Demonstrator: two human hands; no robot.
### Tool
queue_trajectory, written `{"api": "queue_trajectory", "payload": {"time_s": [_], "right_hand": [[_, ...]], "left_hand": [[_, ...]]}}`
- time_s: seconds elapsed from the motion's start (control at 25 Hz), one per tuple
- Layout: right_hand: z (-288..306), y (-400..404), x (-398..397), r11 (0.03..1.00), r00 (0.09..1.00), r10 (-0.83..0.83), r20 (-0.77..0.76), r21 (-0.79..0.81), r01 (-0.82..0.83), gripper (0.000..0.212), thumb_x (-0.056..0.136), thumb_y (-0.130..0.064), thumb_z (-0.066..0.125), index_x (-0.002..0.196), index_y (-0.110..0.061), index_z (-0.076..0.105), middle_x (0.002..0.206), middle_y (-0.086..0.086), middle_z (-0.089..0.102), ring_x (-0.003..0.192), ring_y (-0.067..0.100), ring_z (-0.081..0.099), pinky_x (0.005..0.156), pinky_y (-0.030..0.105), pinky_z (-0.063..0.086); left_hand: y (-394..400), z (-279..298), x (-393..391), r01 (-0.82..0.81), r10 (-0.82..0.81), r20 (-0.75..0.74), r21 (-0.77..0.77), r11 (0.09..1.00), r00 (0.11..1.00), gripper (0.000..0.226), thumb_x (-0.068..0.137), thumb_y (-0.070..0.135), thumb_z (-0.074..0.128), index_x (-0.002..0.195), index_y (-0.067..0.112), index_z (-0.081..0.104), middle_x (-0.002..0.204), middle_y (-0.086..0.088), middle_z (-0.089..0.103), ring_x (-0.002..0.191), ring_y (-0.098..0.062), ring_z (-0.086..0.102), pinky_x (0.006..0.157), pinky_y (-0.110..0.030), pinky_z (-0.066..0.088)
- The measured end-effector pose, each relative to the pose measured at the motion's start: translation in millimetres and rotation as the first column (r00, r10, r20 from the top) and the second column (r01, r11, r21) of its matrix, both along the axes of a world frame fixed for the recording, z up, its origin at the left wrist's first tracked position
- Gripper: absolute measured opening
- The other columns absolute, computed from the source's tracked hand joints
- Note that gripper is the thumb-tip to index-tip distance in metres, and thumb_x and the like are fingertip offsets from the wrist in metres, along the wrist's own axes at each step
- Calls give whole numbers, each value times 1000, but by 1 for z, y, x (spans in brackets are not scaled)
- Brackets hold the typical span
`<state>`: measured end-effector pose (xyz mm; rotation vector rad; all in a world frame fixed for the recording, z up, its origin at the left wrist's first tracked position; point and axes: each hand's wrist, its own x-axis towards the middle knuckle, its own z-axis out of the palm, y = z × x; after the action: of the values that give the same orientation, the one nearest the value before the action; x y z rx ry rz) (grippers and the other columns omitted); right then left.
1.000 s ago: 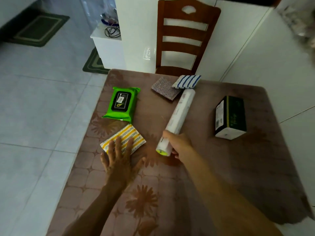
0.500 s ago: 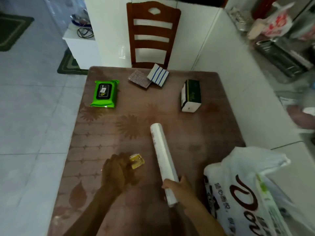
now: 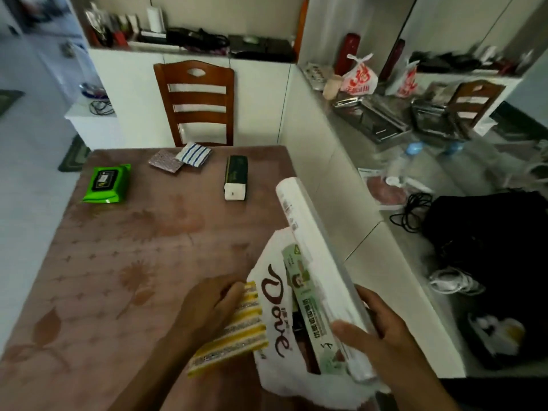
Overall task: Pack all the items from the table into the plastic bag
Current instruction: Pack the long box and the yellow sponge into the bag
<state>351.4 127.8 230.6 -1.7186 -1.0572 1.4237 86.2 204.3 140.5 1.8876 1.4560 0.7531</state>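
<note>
A white plastic bag (image 3: 275,318) with brown lettering lies at the table's near right edge. My right hand (image 3: 376,324) grips a long white roll (image 3: 314,253) that slants over the bag's mouth, its lower end at the bag. My left hand (image 3: 207,307) holds a yellow striped cloth (image 3: 234,330) against the bag's left side. Farther back on the table (image 3: 118,262) lie a green wipes pack (image 3: 106,183), a dark green and white box (image 3: 235,178), a speckled grey pad (image 3: 165,161) and a blue striped cloth (image 3: 193,154).
A wooden chair (image 3: 195,102) stands behind the table against white cabinets. To the right is a low white wall (image 3: 335,185), then a cluttered floor with metal trays (image 3: 373,117), a black bag (image 3: 489,247) and cables.
The view swung up and right. My right hand carried the roll to the bag's mouth. My left hand brought the yellow striped cloth up against the bag.
</note>
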Motion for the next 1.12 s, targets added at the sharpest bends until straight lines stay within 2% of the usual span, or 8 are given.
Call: {"api": "queue_trajectory", "payload": {"time_s": [0.12,0.24,0.36,0.68,0.8,0.92,1.0,1.12], "right_hand": [[-4,-28,81,987,992,128,8,-101,-126,83,44,-51,90,120,-38,60,109,-9,73,99,19,69,79,38,57],[-9,-41,130,921,951,309,26,-258,-293,53,76,-20,79,124,-31,59,110,-17,71,98,5,66,77,20,52],[-7,-34,143,828,871,490,28,-328,-455,49,69,-31,76,116,-32,60,106,-16,70,91,0,67,70,12,49],[-80,26,27,868,842,496,213,-163,-470,58,86,-45,55,139,-35,35,133,-11,47,121,21,49,96,32,42],[-106,23,26,797,646,587,487,-210,-566,46,81,-55,54,122,-36,53,135,-5,53,122,23,50,97,38,47],[-118,19,38,790,564,558,609,-182,-585,76,78,-56,60,143,-32,29,149,-1,35,130,24,43,101,41,45],[-121,14,42,815,548,507,666,-162,-557,84,81,-50,63,148,-29,16,149,0,32,126,23,46,98,38,48],[-116,8,47,820,529,506,681,-189,-541,59,86,-38,63,138,-28,38,133,-3,57,110,17,61,87,29,54]], "left_hand": [[-35,10,81,186,-223,-160,-217,958,961,45,92,64,30,115,43,63,103,15,71,86,-5,64,76,-30,52],[-54,4,127,260,-458,-356,-482,837,814,48,92,65,31,124,41,57,123,9,65,104,-14,62,86,-29,47],[-62,8,142,119,-398,-568,-465,878,720,52,94,61,35,114,23,64,112,-4,68,94,-19,64,79,-29,47],[-80,18,112,-21,-242,-557,-424,906,794,55,90,59,48,77,10,69,51,7,43,41,-2,37,46,-14,32],[-85,13,100,-107,-131,-452,-463,880,882,58,86,67,47,66,16,66,52,2,55,41,-6,43,48,-18,37],[-80,13,89,-250,211,-135,-497,831,968,65,87,69,41,61,14,67,52,1,60,44,-8,51,51,-26,44],[-76,12,85,-310,376,23,-520,796,926,66,89,66,41,67,10,67,59,-5,65,51,-13,59,56,-30,50],[-65,2,80,-409,616,172,-609,680,769,50,92,56,47,80,14,71,78,-8,74,69,-19,69,64,-32,53]]}}
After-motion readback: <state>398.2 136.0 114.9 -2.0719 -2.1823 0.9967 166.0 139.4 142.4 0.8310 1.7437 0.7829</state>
